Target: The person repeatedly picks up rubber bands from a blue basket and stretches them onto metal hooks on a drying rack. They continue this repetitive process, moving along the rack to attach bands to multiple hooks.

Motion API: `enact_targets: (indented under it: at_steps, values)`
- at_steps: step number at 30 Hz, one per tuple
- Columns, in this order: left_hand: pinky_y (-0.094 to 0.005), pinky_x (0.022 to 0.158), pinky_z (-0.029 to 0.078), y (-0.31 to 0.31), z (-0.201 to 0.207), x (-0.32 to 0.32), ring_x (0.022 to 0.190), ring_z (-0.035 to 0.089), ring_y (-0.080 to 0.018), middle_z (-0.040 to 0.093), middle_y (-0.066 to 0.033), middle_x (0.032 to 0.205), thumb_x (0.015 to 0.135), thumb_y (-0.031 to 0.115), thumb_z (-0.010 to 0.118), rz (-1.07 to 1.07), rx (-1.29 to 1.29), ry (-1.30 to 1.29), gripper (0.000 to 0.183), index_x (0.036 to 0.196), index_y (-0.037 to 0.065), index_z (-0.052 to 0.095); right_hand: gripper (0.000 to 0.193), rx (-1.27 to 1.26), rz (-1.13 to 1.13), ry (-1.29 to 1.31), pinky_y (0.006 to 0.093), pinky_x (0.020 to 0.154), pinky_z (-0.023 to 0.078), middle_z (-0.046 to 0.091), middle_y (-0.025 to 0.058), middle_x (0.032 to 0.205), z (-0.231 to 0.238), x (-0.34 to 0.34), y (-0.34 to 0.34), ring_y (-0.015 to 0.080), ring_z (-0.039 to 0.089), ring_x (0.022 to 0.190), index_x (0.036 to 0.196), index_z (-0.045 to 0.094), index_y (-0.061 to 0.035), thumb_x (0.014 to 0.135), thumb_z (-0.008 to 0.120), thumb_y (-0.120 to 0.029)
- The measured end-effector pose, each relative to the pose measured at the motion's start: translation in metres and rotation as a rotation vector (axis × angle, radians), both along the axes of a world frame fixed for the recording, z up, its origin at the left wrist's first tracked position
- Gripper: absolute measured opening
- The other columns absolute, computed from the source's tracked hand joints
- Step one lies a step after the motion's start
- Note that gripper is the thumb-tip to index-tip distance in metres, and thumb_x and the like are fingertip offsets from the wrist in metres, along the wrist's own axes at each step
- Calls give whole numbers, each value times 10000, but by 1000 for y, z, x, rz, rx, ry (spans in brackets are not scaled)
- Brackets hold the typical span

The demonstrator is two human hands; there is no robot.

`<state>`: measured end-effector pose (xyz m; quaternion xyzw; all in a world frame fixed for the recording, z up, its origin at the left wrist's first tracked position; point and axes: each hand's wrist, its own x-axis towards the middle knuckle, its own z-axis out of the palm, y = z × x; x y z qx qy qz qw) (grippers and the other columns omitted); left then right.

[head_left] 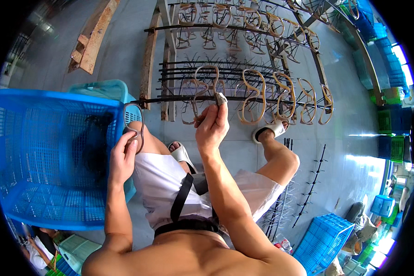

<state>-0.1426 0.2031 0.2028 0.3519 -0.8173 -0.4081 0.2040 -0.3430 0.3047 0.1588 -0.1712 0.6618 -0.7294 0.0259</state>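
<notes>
My left hand [123,158] is closed on a thin dark figure-eight-shaped frame [142,122], held upright beside the blue crate. In front of me, my right hand [212,129] pinches the lower part of a brownish figure-eight-shaped frame [207,67] at the rack's front bar. A small whitish-grey piece [221,99] sits at a fingertip of that hand; whether it is a finger cover or something held, I cannot tell. To the right, several tan frames [263,96] of similar shape hang along the black spiked bar [170,99].
A large blue crate [55,227] stands at my left, dark items inside. More frames hang on the rack's upper bars [244,28]. Loose spiked rods [312,184] lie on the floor to the right, near a smaller blue crate [324,239]. A wooden beam [94,39] is at far left.
</notes>
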Motion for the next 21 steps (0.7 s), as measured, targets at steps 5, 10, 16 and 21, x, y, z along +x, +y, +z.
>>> enact_targets:
  at_steps: [5, 10, 16, 21]
  values:
    - [-304, 765, 475, 1, 7, 0, 913, 608, -269, 622, -171, 1000, 942, 139, 456, -121, 56, 2, 231, 1087, -25, 530, 146, 29, -61, 14, 231, 395, 405, 491, 14, 592, 3, -6, -1, 73, 492, 455, 1004, 504, -5, 948, 409, -101]
    - [-235, 683, 465, 5, 4, -1, 787, 589, -123, 622, -96, 887, 892, 84, 548, -45, 75, 211, 158, 1026, -2, 551, 160, -23, -46, -71, 223, 371, 409, 456, 9, 635, 10, -5, -2, 71, 464, 432, 1050, 468, -21, 961, 380, -121]
    - [-221, 568, 445, 7, 25, -6, 625, 589, -115, 632, -64, 704, 790, 60, 669, -195, 61, 259, 70, 808, 1, 636, 275, 311, -170, 287, 324, 678, 431, 463, 118, 896, 23, -5, 19, 199, 493, 763, 1160, 420, 22, 913, 468, -91]
    - [-227, 485, 351, -2, 37, -8, 541, 516, -96, 586, -42, 634, 723, 126, 745, -498, 252, 252, 160, 755, 1, 651, 404, 336, 498, 635, 418, 897, 354, 413, 239, 1166, 77, 25, 50, 350, 422, 1058, 1173, 460, 48, 846, 588, -152]
